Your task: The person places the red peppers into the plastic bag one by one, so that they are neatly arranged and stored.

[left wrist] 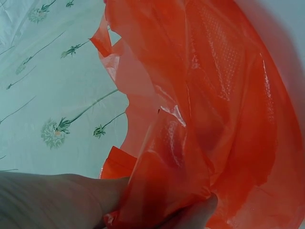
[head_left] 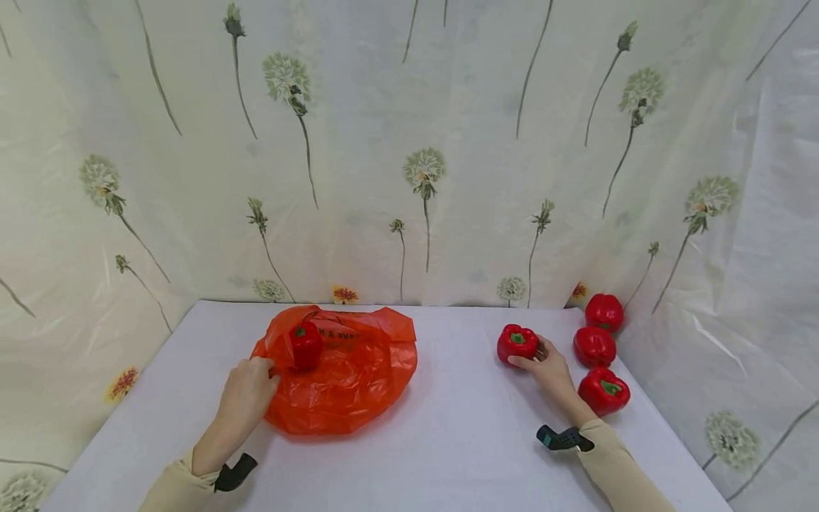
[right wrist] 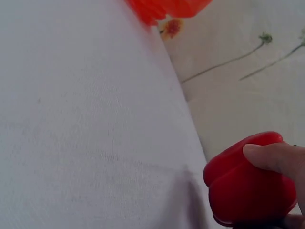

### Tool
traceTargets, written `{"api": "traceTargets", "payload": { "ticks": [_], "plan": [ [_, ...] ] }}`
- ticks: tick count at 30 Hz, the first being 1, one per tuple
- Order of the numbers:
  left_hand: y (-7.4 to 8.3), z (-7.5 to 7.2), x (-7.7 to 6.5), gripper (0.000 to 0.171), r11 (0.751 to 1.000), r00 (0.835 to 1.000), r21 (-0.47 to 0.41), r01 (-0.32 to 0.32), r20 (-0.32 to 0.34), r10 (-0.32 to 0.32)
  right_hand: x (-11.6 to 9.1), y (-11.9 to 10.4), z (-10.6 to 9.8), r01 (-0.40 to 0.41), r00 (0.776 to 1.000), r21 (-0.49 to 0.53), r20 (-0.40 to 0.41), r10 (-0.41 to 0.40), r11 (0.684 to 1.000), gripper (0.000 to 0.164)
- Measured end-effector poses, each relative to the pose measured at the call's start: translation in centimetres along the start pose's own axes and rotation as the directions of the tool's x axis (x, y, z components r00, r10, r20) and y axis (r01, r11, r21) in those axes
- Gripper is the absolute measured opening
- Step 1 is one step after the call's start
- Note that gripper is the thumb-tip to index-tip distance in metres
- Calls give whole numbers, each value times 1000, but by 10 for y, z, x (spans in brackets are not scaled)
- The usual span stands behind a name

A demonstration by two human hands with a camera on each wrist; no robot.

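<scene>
An orange-red plastic bag (head_left: pixel 345 398) lies on the left half of the table with its mouth spread. My left hand (head_left: pixel 248 387) pinches the bag's left edge; in the left wrist view the thumb and fingers (left wrist: pixel 205 210) grip the folded film. One red bell pepper (head_left: pixel 306 346) shows inside the bag's mouth. On the right, my right hand (head_left: pixel 547 363) holds another red bell pepper (head_left: pixel 517 343) with its green stem facing up. The right wrist view shows the thumb (right wrist: pixel 267 156) on that pepper's side; the other fingers are mostly hidden.
Three more red bell peppers stand in a row along the table's right edge: a back one (head_left: pixel 604 313), a middle one (head_left: pixel 594 347) and a front one (head_left: pixel 603 392). A flower-printed curtain (head_left: pixel 473 178) encloses the white table (head_left: pixel 448 441) at the back and sides.
</scene>
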State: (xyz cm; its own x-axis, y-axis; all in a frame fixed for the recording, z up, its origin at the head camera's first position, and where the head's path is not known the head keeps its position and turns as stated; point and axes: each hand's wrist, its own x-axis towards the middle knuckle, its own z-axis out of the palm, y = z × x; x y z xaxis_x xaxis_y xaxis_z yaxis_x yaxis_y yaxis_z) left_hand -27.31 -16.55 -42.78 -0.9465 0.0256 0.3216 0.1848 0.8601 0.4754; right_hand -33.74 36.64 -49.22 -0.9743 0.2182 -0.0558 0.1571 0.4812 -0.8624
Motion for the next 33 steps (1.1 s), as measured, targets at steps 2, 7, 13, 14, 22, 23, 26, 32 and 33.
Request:
{"api": "traceTargets", "payload": {
  "ticks": [2,7,13,14,22,23,26,32,33],
  "plan": [
    [0,0,0,8,1000,1000,0,0,1,0,-4,-7,2,5,1000,-4,9,-5,1000,107],
    [-1,-3,1,15,1000,1000,8,-7,-16,7,-18,-29,8,29,999,-4,46,-28,1000,107],
    [2,-5,1,13,1000,1000,3,-15,-24,15,-37,-57,18,79,993,2,91,-79,997,106],
    [2,-5,1,12,1000,1000,1,-14,-24,14,-40,-61,19,92,991,5,98,-92,996,105],
    [4,-4,0,12,1000,999,6,-23,-26,23,-67,-94,32,194,970,38,145,-197,980,102],
    [4,-4,0,12,1000,999,7,-25,-27,25,-69,-98,34,201,967,48,149,-206,978,101],
    [3,-3,0,12,1000,999,8,-25,-28,25,-78,-109,41,228,957,70,167,-237,971,98],
    [3,0,-2,10,1000,1000,-2,-11,-15,11,-88,-127,59,286,931,114,200,-304,951,92],
    [3,0,-2,10,1000,1000,-3,-11,-16,11,-89,-130,63,292,927,124,206,-313,948,91]
  ]
}}
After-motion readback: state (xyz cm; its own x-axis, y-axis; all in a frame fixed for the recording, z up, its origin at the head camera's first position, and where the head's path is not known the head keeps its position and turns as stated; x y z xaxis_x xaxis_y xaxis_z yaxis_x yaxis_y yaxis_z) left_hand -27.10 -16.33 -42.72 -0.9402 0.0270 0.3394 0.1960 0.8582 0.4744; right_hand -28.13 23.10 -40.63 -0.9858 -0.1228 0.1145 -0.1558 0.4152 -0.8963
